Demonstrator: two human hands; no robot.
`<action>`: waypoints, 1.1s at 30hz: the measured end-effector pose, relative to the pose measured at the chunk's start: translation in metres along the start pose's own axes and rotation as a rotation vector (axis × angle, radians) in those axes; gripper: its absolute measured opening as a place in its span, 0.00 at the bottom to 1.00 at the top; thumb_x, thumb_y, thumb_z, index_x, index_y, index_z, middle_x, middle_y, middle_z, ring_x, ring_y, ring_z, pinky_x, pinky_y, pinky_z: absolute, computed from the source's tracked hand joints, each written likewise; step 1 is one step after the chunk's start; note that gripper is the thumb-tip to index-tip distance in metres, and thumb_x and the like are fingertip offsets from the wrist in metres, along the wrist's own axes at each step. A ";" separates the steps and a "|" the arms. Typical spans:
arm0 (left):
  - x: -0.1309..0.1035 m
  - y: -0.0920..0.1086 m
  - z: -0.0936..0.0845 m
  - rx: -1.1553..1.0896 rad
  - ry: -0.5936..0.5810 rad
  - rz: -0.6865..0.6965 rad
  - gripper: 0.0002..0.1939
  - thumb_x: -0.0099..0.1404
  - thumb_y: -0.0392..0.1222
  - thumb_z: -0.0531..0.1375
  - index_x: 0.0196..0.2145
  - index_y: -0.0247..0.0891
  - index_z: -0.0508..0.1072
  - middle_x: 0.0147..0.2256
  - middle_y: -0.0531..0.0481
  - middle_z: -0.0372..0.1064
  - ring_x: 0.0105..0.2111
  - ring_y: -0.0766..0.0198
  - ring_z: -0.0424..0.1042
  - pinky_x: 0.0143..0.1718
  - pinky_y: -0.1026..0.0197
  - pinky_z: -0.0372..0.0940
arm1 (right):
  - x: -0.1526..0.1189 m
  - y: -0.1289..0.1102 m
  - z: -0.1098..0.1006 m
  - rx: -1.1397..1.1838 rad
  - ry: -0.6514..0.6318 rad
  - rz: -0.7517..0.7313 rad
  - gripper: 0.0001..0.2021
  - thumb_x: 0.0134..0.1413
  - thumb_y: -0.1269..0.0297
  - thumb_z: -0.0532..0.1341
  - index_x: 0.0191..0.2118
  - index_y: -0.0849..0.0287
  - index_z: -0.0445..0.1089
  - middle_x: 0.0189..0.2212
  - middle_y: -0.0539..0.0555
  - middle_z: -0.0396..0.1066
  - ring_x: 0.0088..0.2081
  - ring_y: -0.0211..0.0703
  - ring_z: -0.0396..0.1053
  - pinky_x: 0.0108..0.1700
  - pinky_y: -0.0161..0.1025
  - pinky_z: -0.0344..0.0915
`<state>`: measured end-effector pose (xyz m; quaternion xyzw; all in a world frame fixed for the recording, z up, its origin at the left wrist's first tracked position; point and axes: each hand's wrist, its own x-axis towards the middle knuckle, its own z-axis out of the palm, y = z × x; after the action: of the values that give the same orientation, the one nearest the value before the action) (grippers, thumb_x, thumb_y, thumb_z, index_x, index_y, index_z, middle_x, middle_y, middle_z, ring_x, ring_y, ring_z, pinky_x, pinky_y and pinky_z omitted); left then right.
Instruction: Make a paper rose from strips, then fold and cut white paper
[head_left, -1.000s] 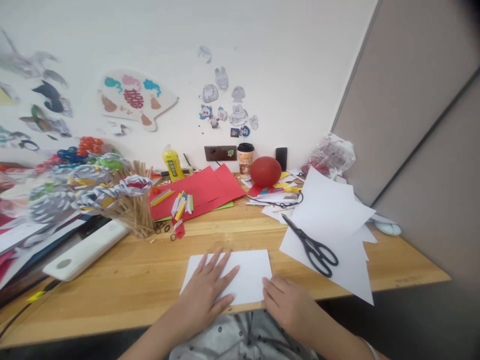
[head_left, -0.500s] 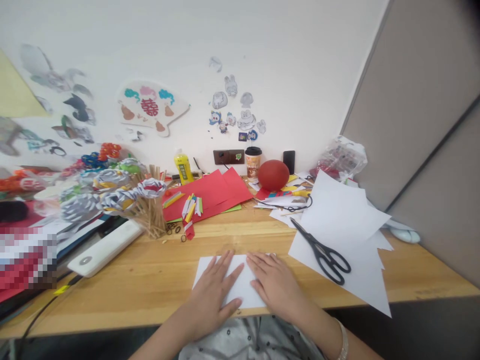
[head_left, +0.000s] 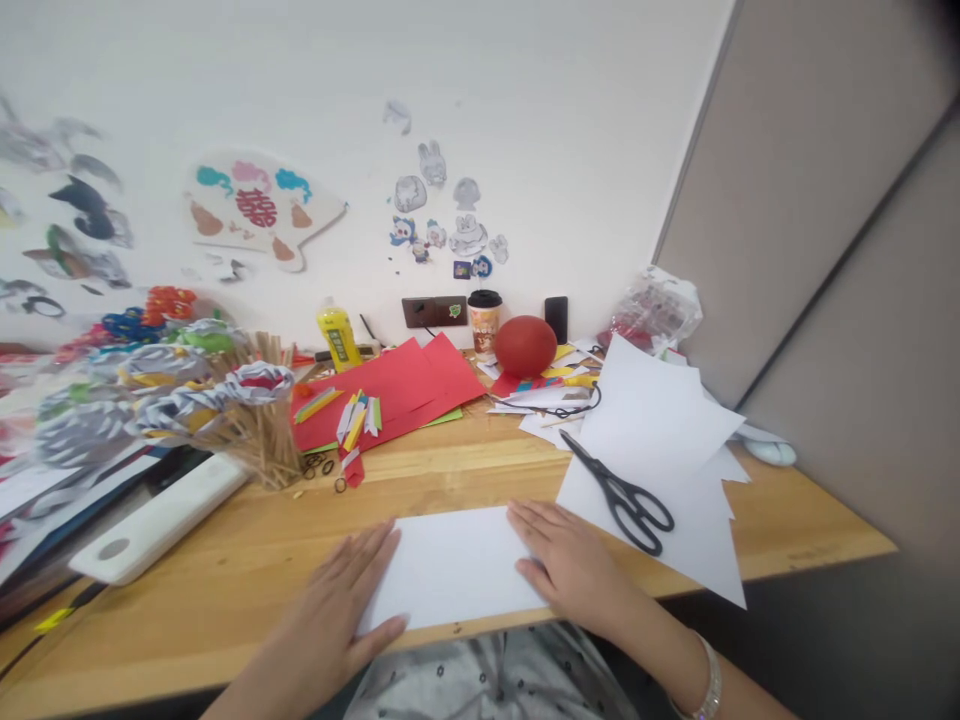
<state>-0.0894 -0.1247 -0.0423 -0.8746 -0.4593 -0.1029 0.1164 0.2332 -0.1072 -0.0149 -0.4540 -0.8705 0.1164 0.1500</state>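
Note:
A white rectangular sheet of paper (head_left: 456, 570) lies flat at the front edge of the wooden table. My left hand (head_left: 346, 592) rests at its left edge, fingers stretched out, the thumb on its lower left corner. At the right edge lies my right hand (head_left: 561, 556), palm down, its fingers extended over the paper's border. Neither hand grips anything. To the right, black-handled scissors (head_left: 619, 495) rest on a loose stack of white paper sheets (head_left: 660, 400).
Behind are red paper sheets (head_left: 397, 385), folded paper strips (head_left: 356, 420), a red balloon (head_left: 526, 346), a cup (head_left: 485, 322) and a yellow bottle (head_left: 340, 336). On the left stand wooden sticks (head_left: 270, 440) near a white power strip (head_left: 161, 520). A grey partition (head_left: 817, 230) rises at the right.
My hands have moved apart toward the paper's two side edges, the left hand sliding left, uncovering its middle. The camera view has turned slightly right.

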 end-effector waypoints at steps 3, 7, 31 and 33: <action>0.005 -0.005 -0.004 -0.040 -0.096 -0.037 0.39 0.58 0.61 0.53 0.62 0.42 0.49 0.60 0.42 0.52 0.56 0.50 0.59 0.56 0.49 0.55 | 0.000 0.001 -0.001 0.024 -0.010 -0.017 0.25 0.56 0.64 0.53 0.59 0.65 0.56 0.59 0.58 0.55 0.59 0.46 0.53 0.62 0.44 0.48; 0.020 0.000 -0.017 -0.091 -0.247 -0.109 0.40 0.56 0.64 0.51 0.59 0.35 0.57 0.60 0.36 0.51 0.56 0.44 0.58 0.53 0.45 0.57 | 0.003 0.004 -0.001 0.073 -0.006 -0.042 0.27 0.55 0.62 0.55 0.60 0.65 0.55 0.59 0.56 0.55 0.60 0.45 0.52 0.61 0.42 0.49; 0.080 0.034 -0.063 -0.135 -0.298 0.023 0.22 0.65 0.45 0.46 0.53 0.36 0.65 0.46 0.37 0.72 0.41 0.52 0.74 0.41 0.54 0.68 | -0.031 0.081 -0.047 -0.132 0.099 0.653 0.16 0.53 0.70 0.52 0.49 0.66 0.62 0.33 0.60 0.72 0.36 0.47 0.70 0.35 0.38 0.62; 0.085 0.032 -0.060 -0.089 -0.292 0.007 0.22 0.65 0.40 0.44 0.54 0.34 0.64 0.38 0.38 0.75 0.34 0.52 0.75 0.35 0.54 0.69 | -0.037 0.087 -0.050 0.047 0.160 0.650 0.18 0.54 0.68 0.51 0.51 0.66 0.61 0.31 0.57 0.72 0.34 0.45 0.70 0.35 0.37 0.63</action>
<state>-0.0202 -0.0942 0.0355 -0.8862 -0.4632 0.0055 0.0096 0.3372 -0.0853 -0.0039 -0.7122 -0.6626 0.1420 0.1831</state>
